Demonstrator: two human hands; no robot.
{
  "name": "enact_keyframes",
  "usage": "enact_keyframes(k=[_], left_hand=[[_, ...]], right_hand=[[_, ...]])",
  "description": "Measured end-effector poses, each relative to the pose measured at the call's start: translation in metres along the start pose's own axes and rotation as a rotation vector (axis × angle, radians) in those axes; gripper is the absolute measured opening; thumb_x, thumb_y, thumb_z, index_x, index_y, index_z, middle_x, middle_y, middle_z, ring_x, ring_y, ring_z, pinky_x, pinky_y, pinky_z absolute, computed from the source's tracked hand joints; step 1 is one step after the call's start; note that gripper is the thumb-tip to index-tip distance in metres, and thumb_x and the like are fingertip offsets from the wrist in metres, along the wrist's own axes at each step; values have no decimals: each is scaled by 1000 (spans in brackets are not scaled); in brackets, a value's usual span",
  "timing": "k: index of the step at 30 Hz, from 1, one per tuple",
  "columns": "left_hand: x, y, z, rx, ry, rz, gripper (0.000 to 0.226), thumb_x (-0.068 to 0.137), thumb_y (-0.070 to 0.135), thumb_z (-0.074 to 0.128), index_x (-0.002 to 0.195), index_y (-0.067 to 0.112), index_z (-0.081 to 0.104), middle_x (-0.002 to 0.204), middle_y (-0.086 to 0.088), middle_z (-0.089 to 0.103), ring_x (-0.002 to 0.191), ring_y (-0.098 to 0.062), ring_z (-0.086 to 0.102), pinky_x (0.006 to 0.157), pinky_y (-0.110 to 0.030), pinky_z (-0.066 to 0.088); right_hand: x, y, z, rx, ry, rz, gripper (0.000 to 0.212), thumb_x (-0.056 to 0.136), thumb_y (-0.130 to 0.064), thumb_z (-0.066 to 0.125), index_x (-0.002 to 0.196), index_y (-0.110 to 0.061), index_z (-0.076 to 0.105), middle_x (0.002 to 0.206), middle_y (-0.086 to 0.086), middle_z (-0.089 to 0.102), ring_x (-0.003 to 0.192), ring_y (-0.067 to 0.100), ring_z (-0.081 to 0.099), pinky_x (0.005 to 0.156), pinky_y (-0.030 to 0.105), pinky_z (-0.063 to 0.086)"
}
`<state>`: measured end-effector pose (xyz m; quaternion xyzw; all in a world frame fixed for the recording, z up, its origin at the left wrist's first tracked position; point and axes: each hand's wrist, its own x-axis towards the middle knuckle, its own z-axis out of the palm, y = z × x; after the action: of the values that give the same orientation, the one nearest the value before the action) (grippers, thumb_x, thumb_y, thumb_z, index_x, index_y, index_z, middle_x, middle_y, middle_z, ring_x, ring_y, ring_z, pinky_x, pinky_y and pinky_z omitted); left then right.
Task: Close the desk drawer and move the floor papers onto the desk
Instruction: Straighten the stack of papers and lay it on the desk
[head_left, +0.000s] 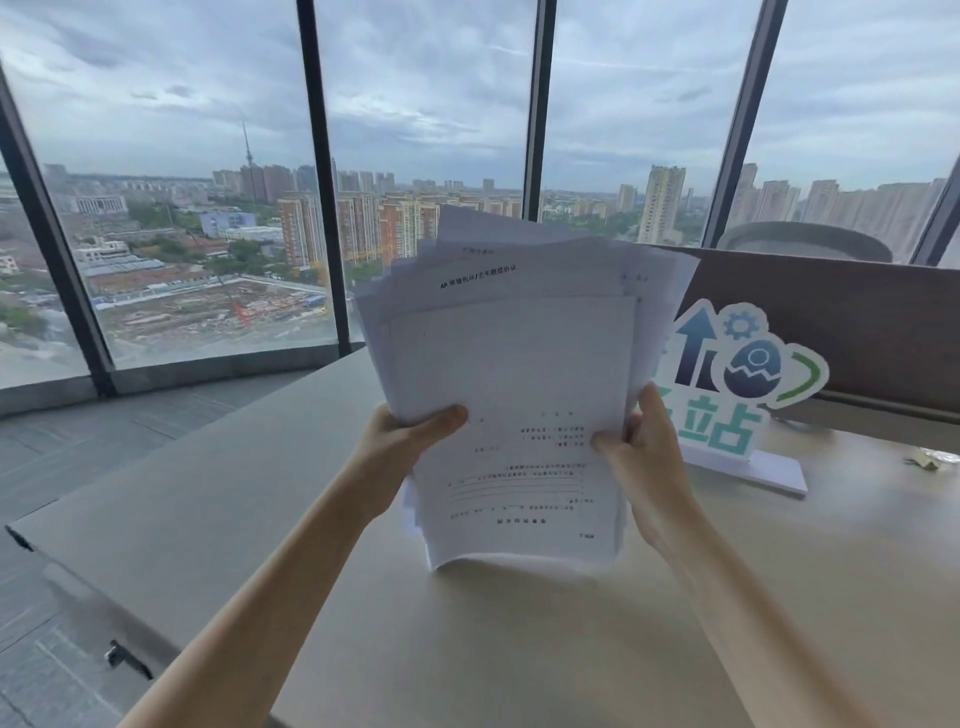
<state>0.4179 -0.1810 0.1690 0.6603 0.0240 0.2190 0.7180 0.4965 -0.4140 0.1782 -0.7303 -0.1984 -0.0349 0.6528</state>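
Observation:
A loose stack of white printed papers (519, 364) stands upright with its bottom edge resting on the beige desk (260, 493). My left hand (405, 441) grips the stack's left edge, thumb on the front sheet. At the right edge, my right hand (644, 441) holds the same stack. The sheets fan out unevenly at the top. The desk drawer is not in view.
A standing cut-out sign (737, 379) with an arrow, gear and egg sits on a white base just right of the papers. A brown partition (857, 322) runs behind it. Tall windows (208, 208) lie ahead, and grey carpet floor (62, 467) shows to the left of the desk.

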Motion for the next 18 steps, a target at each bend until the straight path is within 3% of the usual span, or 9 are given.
enact_keyframes(k=[6,11,18], left_hand=[[-20,1,-8,-28,-55,-18,24,66,21,83,89,16,80,102,-14,77,97,-35,71,87,-45,57],[-24,0,-6,-33,-77,-38,15,72,20,79,87,22,81,98,-10,78,92,-28,73,90,-47,55],[-15,-10,2,-72,-66,-81,20,75,36,75,89,22,81,97,-11,77,91,-29,73,94,-52,54]], right_hand=[[-15,-13,3,56,10,-39,38,81,3,60,103,-27,51,106,1,67,97,18,65,78,41,55],[-21,-16,3,93,23,-54,39,82,-3,65,110,-28,53,109,-1,68,99,16,65,80,37,52],[-18,-1,2,143,14,-23,45,85,-6,66,123,-24,51,114,-4,68,102,10,65,83,33,52]])
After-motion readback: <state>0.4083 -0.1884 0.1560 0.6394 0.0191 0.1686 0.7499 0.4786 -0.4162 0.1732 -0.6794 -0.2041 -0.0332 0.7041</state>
